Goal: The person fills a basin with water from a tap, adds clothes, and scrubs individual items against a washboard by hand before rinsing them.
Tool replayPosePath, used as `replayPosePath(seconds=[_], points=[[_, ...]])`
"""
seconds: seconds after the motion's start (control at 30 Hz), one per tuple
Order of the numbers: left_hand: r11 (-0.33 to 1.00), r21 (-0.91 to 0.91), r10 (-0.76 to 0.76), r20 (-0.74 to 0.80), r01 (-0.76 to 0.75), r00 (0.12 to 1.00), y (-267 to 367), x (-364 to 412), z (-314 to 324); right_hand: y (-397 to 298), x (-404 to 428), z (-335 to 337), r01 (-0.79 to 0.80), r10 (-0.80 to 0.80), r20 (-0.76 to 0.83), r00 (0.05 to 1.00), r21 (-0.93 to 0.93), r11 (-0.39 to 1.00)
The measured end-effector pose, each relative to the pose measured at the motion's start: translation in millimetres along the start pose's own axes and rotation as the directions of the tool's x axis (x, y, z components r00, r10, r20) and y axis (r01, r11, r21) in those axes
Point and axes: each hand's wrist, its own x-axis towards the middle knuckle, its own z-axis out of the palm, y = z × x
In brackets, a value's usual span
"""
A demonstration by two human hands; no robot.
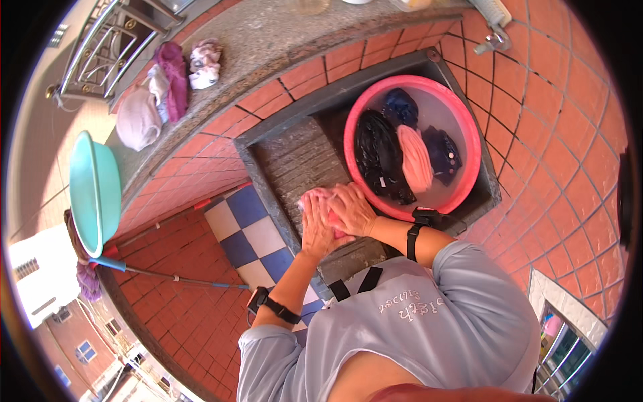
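Both of my hands press a wet pink cloth (336,223) onto the ribbed washboard slope (291,156) of a grey stone sink (249,163). My left hand (317,228) lies over the cloth's left part, with its fingers pointing up the slope. From the other side, my right hand (353,208) grips the cloth, close to the rim of a pink plastic basin (472,151). Cloudy water fills the basin. In it lie a black garment (379,151), a pink garment (414,158) and dark blue garments (442,153). My fingers hide much of the cloth.
A stone counter (256,40) behind the sink bears a purple cloth (173,80), a pale pink cloth (139,118) and a patterned cloth (205,63). A turquoise basin (108,186) stands at its left end. A tap (495,42) juts from the tiled wall. A mop pole (176,278) lies at lower left.
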Motion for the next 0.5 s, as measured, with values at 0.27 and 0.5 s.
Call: replayPosePath(seconds=[0.27,0.5], points=[[0.939,-0.034,-0.343,-0.007,0.343,0.939,-26.5,49.3,-13.4,20.0,65.6,4.1,-0.168,0.168,-0.008,0.986,-0.091,0.982],[0.999,0.003,0.054,-0.033,-0.054,0.998,14.7,-25.3,4.2,-5.5,-6.6,-11.2,0.203,-0.205,-0.128,0.97,-0.03,0.979]])
